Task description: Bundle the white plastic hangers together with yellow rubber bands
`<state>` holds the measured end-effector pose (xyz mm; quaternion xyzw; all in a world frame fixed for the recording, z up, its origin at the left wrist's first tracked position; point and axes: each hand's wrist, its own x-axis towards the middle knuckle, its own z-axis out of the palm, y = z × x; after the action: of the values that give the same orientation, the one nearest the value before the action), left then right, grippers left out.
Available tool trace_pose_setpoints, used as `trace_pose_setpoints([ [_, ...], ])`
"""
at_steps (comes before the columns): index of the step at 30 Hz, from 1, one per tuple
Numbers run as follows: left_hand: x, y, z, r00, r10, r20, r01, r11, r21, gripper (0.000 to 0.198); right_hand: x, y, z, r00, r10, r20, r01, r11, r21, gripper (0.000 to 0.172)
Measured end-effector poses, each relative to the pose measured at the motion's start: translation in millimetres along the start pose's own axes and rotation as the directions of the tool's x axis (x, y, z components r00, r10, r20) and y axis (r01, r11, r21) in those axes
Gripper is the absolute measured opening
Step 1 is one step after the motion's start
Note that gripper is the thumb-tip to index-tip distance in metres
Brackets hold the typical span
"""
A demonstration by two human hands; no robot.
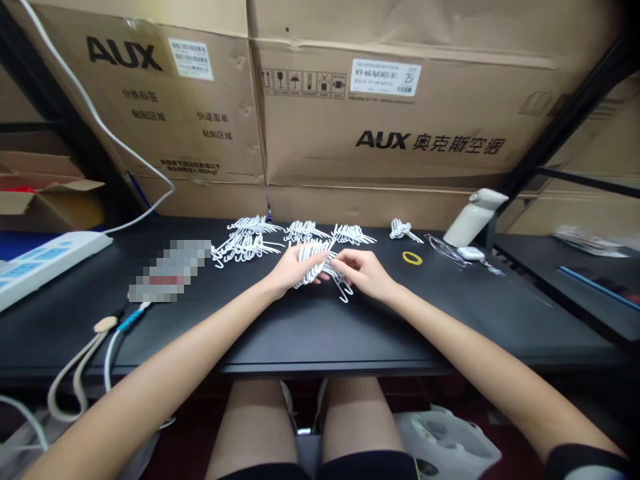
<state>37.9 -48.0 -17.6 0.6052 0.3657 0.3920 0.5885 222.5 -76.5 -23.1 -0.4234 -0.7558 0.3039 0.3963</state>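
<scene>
My left hand (293, 268) is closed around a bundle of white wire hooks (311, 263), held just above the black table. Several curved ends stick out of the bundle's right side, and two hook tips hang lowest. At that side the fingers of my right hand (369, 272) are bent and pinched together against the hooks. Whether they grip one hook or several is hidden. Behind my hands lie more piles of white hooks, one at the left (247, 248), one in the middle (301, 231) and one to the right (353, 234). A smaller bunch of hooks (400, 229) sits farther right.
A yellow ring (413, 258), glasses (445, 250) and a tilted white bottle (474, 219) are on the right of the black table (320, 340). At left are a blurred-out flat object (173, 270) with a cable and a white power strip (53, 261). Large cardboard boxes (320, 157) stand behind.
</scene>
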Motion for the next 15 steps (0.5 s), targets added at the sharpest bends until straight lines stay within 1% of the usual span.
trace_pose_setpoints([
  [2, -1, 0, 0.4, 1.000, 0.019, 0.025, -0.019, 1.000, 0.000, 0.035, 0, 0, 1, 0.997, 0.057, 0.045, -0.062, 0.993, 0.096, 0.038],
  [3, -1, 0, 0.6, 0.999, 0.028, 0.032, -0.028, 1.000, -0.001, 0.035, 0, -1, 1, 0.996, 0.067, 0.054, -0.073, 0.991, 0.115, 0.038],
  [8, -2, 2, 0.8, 0.997, 0.051, 0.053, -0.051, 0.999, 0.010, 0.036, 0, -6, 1, 0.998, 0.054, 0.036, -0.060, 0.982, 0.179, 0.037],
  [13, -4, 2, 2.9, 0.992, 0.097, 0.075, -0.098, 0.995, 0.010, 0.035, 0, -13, 2, 0.985, 0.081, 0.156, -0.123, 0.950, 0.286, 0.035],
  [15, -5, 2, 3.4, 0.991, 0.103, 0.087, -0.105, 0.994, 0.015, 0.035, 1, -13, 2, 0.982, 0.085, 0.171, -0.136, 0.939, 0.317, 0.036],
])
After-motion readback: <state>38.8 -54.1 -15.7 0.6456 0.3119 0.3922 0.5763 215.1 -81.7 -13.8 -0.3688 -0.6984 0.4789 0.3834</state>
